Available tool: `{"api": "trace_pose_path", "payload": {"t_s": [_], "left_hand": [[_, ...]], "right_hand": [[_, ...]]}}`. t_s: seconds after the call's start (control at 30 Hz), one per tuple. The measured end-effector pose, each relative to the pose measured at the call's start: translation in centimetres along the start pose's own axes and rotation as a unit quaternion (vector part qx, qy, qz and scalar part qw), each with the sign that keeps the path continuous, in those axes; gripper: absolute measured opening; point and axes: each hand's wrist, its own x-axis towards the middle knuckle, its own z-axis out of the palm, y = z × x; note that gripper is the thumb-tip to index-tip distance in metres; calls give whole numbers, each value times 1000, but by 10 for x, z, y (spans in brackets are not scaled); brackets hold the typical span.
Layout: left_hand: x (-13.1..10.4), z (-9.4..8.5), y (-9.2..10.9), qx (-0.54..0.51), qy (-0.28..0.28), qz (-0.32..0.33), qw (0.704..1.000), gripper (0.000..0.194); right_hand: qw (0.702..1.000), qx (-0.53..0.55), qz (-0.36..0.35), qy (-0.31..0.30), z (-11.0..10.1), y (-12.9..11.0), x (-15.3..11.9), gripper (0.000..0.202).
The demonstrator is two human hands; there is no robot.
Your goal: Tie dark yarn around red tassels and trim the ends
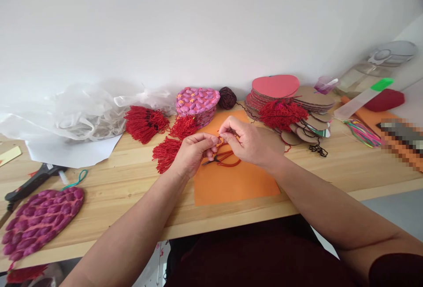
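My left hand (198, 150) and my right hand (243, 139) meet above an orange sheet (238, 185), fingertips almost touching. Both are closed in a pinch on a thin strand of red yarn (218, 139), mostly hidden by the fingers. Just below them, scissors (228, 159) with orange handles lie on the sheet, partly covered by my hands. Beside my left wrist rests a bundle of red yarn tassels (165, 152). More tassels (183, 126) lie farther back, against a stack of pink and purple decorated hearts (197, 102).
Left are a plastic bag (89, 111), a glue gun (36, 181) and a purple-pebbled heart (44, 221). A dark yarn ball (227, 97) sits by the wall. To the right are stacked heart-shaped cardboard pieces (276, 86), red yarn (282, 113), colourful cords (363, 133) and a clear jug (373, 71).
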Motion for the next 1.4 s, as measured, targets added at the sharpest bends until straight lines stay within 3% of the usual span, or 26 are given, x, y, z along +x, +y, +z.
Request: {"api": "trace_pose_path", "payload": {"t_s": [0.2, 0.57, 0.7, 0.83, 1.1, 1.23, 1.4], "left_hand": [[-1, -2, 2, -8, 25, 7, 1000, 20], [2, -6, 4, 3, 42, 18, 999, 20], [0, -5, 4, 28, 25, 29, 999, 20], [-2, -2, 6, 60, 17, 41, 997, 20], [-2, 0, 3, 71, 17, 56, 996, 24], [-2, -1, 2, 80, 21, 66, 994, 26], [-3, -1, 1, 109, 14, 90, 990, 27]], "right_hand": [[999, 9, 28, 20, -4, 3, 3, 7], [997, -13, 11, 77, -7, 0, 2, 7], [997, -19, -34, 60, -4, -1, 2, 12], [999, -15, -21, 39, 1, 0, 2, 9], [998, 8, -7, 65, 7, 2, 2, 6], [995, 20, 58, 75, 10, 4, 1, 3], [969, 148, 192, 45, 13, 11, 4, 7]]}}
